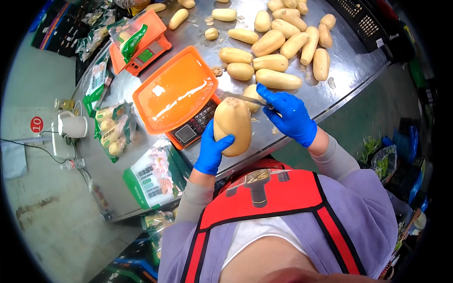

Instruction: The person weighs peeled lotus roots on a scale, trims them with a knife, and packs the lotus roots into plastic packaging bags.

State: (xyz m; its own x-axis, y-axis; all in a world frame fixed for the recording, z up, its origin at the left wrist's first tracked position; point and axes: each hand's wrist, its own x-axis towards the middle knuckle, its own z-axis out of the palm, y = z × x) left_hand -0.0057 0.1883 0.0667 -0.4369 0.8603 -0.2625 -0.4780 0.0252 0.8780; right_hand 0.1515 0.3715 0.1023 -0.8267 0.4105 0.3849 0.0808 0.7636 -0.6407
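In a blue glove, my left hand (212, 147) grips a large pale lotus root (233, 123) held upright near the table's front edge. My right hand (291, 116), also gloved in blue, is closed round the handle of a knife (245, 98). Its blade reaches left to the top end of the lotus root; whether it cuts in, I cannot tell. Behind the blade lies another lotus root piece (253, 94), partly hidden. A small cut slice (216, 71) with holes rests beside the orange scale (175, 89), just left of these.
Several lotus roots (271, 42) lie spread over the metal table (200, 35). A second orange scale (141, 42) bears a filled bag. Filled packs (112, 129) and printed bags (158, 172) lie at the left. A black crate (361, 21) stands at the far right corner.
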